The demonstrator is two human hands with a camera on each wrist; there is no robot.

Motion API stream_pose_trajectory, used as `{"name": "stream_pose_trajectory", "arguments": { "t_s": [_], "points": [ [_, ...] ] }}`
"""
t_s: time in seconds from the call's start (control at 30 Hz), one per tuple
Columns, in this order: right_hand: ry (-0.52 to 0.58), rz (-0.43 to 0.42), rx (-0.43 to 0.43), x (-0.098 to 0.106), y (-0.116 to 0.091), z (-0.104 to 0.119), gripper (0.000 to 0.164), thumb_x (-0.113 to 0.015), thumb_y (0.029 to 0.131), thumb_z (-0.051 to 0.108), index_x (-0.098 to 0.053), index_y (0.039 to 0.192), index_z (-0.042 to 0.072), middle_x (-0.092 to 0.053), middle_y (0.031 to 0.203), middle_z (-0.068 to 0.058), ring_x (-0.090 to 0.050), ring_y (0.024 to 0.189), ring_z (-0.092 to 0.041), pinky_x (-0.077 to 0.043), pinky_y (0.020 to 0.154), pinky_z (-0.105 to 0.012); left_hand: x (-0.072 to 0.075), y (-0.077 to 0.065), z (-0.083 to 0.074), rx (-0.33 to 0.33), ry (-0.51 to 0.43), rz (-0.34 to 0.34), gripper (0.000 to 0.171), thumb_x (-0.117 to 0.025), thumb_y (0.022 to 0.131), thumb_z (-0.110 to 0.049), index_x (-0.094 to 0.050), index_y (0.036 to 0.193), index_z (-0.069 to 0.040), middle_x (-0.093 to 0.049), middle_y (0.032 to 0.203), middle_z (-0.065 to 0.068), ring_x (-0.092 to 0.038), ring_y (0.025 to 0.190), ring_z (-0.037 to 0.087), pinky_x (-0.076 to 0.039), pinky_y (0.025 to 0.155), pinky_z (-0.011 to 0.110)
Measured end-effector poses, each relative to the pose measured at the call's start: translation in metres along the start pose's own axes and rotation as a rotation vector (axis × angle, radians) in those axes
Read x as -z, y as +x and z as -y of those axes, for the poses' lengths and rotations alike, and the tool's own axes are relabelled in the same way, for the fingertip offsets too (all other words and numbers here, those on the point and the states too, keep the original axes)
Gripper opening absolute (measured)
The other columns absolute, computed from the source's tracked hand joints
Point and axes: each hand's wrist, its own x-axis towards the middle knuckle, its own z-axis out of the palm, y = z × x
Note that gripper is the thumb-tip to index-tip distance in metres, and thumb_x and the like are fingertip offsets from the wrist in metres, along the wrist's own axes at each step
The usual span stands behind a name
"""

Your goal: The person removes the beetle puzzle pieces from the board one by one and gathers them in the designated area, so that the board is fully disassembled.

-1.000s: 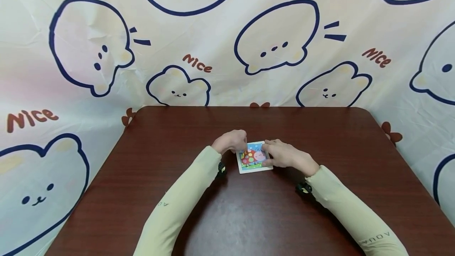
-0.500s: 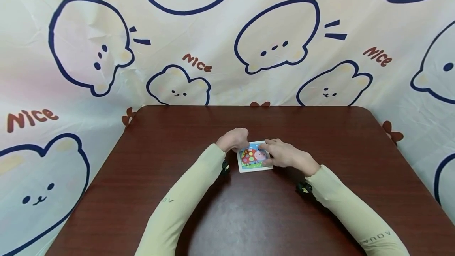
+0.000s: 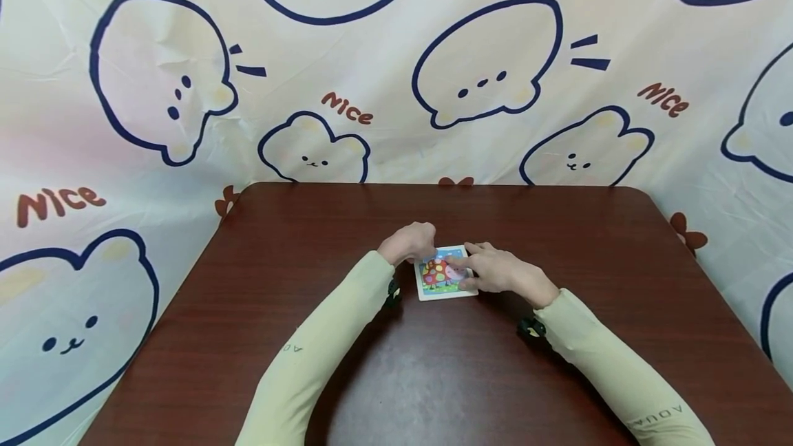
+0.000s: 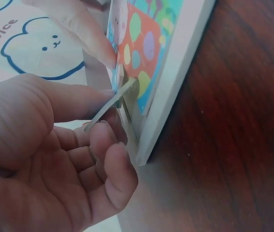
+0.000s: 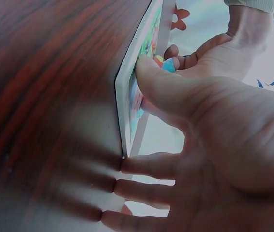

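Note:
A jigsaw puzzle (image 3: 440, 277) with a spotted red ladybug picture lies in a white-edged tray (image 4: 178, 72) on the table. At its far left corner my left hand (image 3: 409, 243) pinches a puzzle piece (image 5: 168, 65) between thumb and fingers. In the left wrist view that piece stands tilted up, edge-on, over a bare patch of the tray. My right hand (image 3: 495, 270) rests at the tray's right side. Its thumb (image 5: 149, 72) and index finger lie on the picture, while the other fingers, fairly straight, touch the tabletop beyond the tray.
The dark red-brown wooden table (image 3: 396, 377) stretches out around the tray. Behind it and at both sides hangs a pale cloth (image 3: 396, 74) printed with cartoon bears. A dark wrist camera (image 3: 531, 327) sits under the right wrist.
My left hand has shifted slightly right and away at the tray's corner. My right index finger has slid left and nearer over the picture. The tray stays in place.

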Motion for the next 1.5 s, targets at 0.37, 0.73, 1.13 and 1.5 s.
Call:
{"name": "stream_pose_trajectory", "arguments": {
  "t_s": [0.37, 0.73, 1.13, 1.5],
  "points": [
    [0.002, 0.029, -0.019, 0.000, -0.005, -0.003, 0.062, -0.065, 0.093, 0.039, -0.041, 0.149, 0.029, -0.021, 0.161, -0.021, -0.031, 0.140, -0.045, -0.044, 0.096, -0.062, 0.000, -0.006, -0.002, -0.060, -0.030, 0.002, 0.022, -0.064, 0.094, -0.018, -0.064, 0.112, -0.007, -0.063, 0.101, 0.009, -0.062, 0.068, 0.020, -0.056, 0.065, 0.029],
    [0.022, 0.033, 0.076, 0.006, 0.002, 0.002, 0.068, -0.069, 0.091, 0.032, -0.040, 0.150, 0.017, -0.033, 0.158, -0.013, -0.031, 0.144, -0.041, -0.040, 0.106, -0.057, -0.002, -0.013, -0.001, -0.096, 0.025, -0.098, 0.018, -0.064, 0.093, -0.018, -0.066, 0.107, -0.006, -0.064, 0.091, 0.007, -0.059, 0.064, 0.017, -0.047, 0.054, 0.024],
    [-0.031, 0.055, 0.049, 0.007, 0.005, 0.008, 0.068, -0.068, 0.091, 0.038, -0.040, 0.150, 0.021, -0.031, 0.160, -0.011, -0.031, 0.145, -0.038, -0.045, 0.099, -0.058, -0.009, -0.022, -0.007, -0.120, 0.097, -0.220, 0.015, -0.069, 0.092, -0.019, -0.070, 0.100, -0.007, -0.067, 0.089, 0.006, -0.062, 0.069, 0.015, -0.051, 0.060, 0.024],
    [-0.025, 0.045, 0.018, 0.005, 0.005, 0.011, 0.073, -0.069, 0.090, 0.040, -0.035, 0.153, 0.024, -0.030, 0.161, -0.008, -0.031, 0.145, -0.035, -0.048, 0.094, -0.054, -0.011, -0.025, 0.006, -0.158, -0.023, -0.247, 0.015, -0.063, 0.093, -0.015, -0.069, 0.103, -0.006, -0.068, 0.097, 0.008, -0.061, 0.075, 0.018, -0.054, 0.068, 0.027]
  ]
}}
